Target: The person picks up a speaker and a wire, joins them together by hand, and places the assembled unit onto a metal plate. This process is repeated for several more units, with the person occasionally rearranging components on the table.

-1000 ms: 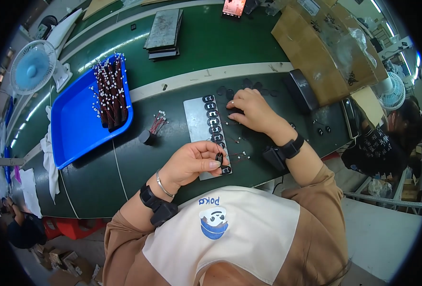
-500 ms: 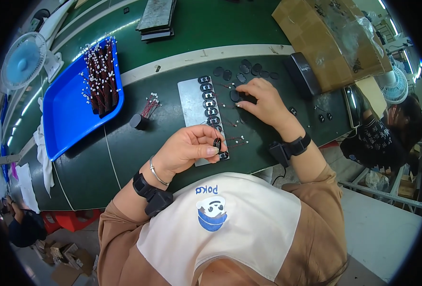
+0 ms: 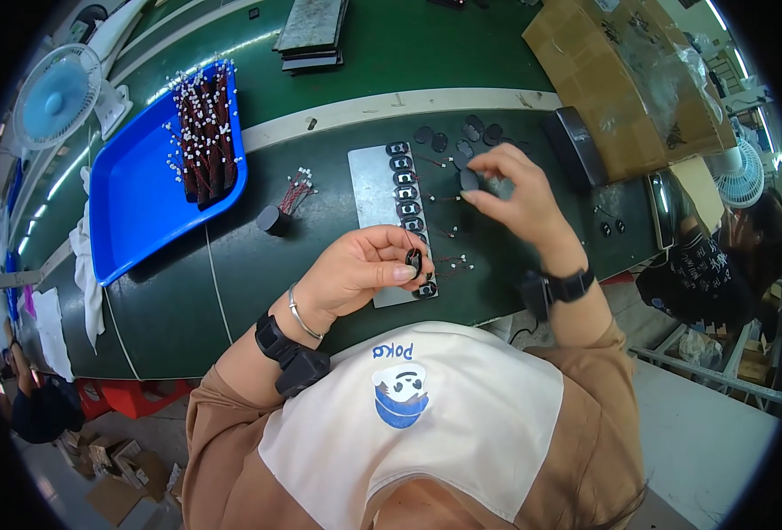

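Pinching a small black oval part (image 3: pixel 414 261) between thumb and fingertips: left hand (image 3: pixel 362 269), closed on the part, positioned over the near end of the grey metal plate (image 3: pixel 373 185). Gripping a second black oval part (image 3: pixel 468 179) with curled fingers: right hand (image 3: pixel 516 196), raised just right of the plate. Seated along the plate's right edge: a row of like parts (image 3: pixel 404 190) with thin red leads. Lying beyond the plate's far right corner: loose black ovals (image 3: pixel 461 134). Well left of the plate: blue tray (image 3: pixel 135 212) holding bundled red wires (image 3: pixel 204 140). Between tray and plate: small black cap (image 3: pixel 272 218) beside a wire bunch (image 3: pixel 297 189).
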Tool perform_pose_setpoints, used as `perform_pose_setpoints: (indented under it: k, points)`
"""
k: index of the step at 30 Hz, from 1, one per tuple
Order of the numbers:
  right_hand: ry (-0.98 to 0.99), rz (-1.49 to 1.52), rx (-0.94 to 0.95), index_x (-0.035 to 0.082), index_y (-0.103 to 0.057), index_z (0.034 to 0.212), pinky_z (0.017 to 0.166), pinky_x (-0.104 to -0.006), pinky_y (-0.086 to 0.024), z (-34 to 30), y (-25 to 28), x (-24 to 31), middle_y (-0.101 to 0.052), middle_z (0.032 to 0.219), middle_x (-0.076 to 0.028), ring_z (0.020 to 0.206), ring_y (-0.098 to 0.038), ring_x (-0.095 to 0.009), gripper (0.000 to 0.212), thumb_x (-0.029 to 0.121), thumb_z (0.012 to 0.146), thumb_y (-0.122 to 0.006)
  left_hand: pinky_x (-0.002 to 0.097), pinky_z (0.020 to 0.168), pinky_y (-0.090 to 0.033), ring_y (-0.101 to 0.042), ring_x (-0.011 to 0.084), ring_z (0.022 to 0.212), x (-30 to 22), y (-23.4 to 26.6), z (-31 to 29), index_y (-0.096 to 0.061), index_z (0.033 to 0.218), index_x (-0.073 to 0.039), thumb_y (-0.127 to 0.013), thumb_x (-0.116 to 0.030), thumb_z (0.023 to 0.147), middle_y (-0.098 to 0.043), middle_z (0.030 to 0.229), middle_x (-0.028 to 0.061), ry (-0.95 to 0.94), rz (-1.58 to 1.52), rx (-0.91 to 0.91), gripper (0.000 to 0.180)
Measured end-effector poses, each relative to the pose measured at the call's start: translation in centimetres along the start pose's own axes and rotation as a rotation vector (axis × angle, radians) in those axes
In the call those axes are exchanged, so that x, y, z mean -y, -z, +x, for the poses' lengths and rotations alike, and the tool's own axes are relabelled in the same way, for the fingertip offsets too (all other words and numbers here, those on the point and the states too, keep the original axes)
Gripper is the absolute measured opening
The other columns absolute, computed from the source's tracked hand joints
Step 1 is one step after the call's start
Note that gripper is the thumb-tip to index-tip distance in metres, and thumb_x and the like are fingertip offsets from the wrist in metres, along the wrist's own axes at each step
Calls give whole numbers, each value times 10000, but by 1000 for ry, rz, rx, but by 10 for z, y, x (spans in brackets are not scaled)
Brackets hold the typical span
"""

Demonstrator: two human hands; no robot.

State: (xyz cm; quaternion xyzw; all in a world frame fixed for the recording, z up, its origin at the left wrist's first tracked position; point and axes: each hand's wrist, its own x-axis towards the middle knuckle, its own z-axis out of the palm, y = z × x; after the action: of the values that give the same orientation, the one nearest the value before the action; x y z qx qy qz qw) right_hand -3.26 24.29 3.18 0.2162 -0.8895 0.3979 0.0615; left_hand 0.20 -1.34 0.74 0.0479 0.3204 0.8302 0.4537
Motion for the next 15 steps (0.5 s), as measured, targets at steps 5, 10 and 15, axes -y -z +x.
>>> perform_pose_setpoints:
  k: [5,10,15]
  points:
    - [96,229,25,-4,-630,940,687,-266,-431,-24,-17,45,-571,854,-70,782,-543,-180,328,83,651,-759,312,850,-501,-600,183,955,4,-2,1,-579,1077,24,-659,-16,803,-606,1075,132,-56,-11,11,288]
    - [127,326,48,-4,-634,948,684,-274,-429,-36,-31,42,-572,852,-70,775,-539,-185,334,77,651,-764,320,894,-475,-587,199,992,6,2,2,-590,1073,28,-664,9,785,-590,1124,144,-78,-24,143,299]
    - [128,364,21,4,-642,950,678,-273,-424,-40,-32,46,-573,854,-72,766,-534,-184,332,70,650,-767,323,928,-453,-578,200,1017,8,2,2,-602,1056,26,-667,30,768,-581,1160,152,-100,59,163,296]
